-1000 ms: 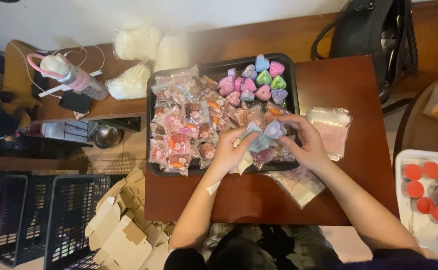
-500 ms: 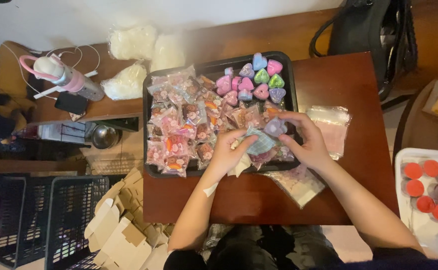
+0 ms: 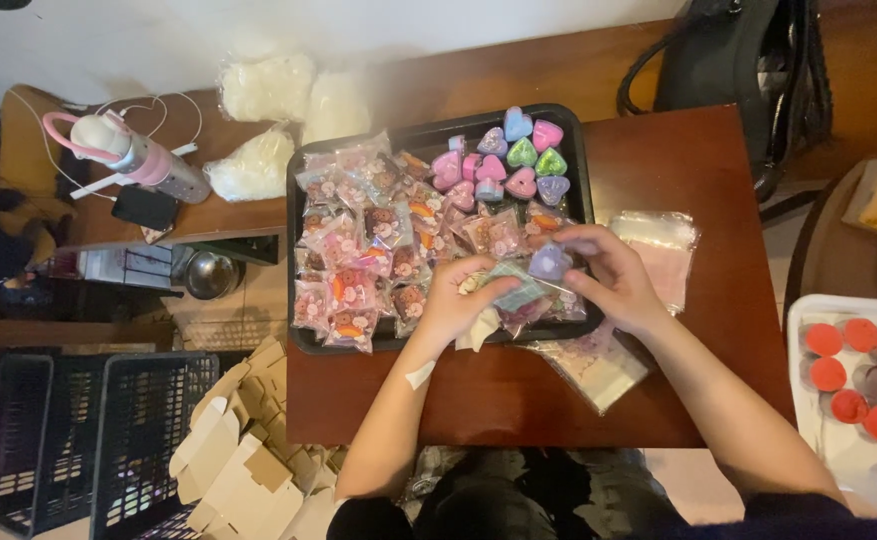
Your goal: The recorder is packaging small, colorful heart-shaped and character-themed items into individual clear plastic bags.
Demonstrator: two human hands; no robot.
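While over the tray [image 3: 298,250], hands [image 3: 538,285] around a lilac heart [image 3: 548,262].

Small clear cellophane packets with pink and orange printed contents [image 3: 358,250] crowd the left and middle of the black rectangular tray [image 3: 583,150], overlapping in rough rows. One clear packet with a teal-checked patch [image 3: 510,285] sits pinched at the tray's near edge, between the left hand [image 3: 453,305] and the right hand [image 3: 608,280]. Just right of the tray lies a stack of empty clear pinkish bags [image 3: 663,250], flat on the red-brown wooden table [image 3: 698,160]. Another clear bag with pale pink print [image 3: 593,365] pokes out under the right wrist. Beyond the tray's far left corner sit three puffy white plastic bags [image 3: 258,130]. A dark phone, screen off [image 3: 143,207], lies on the side shelf.
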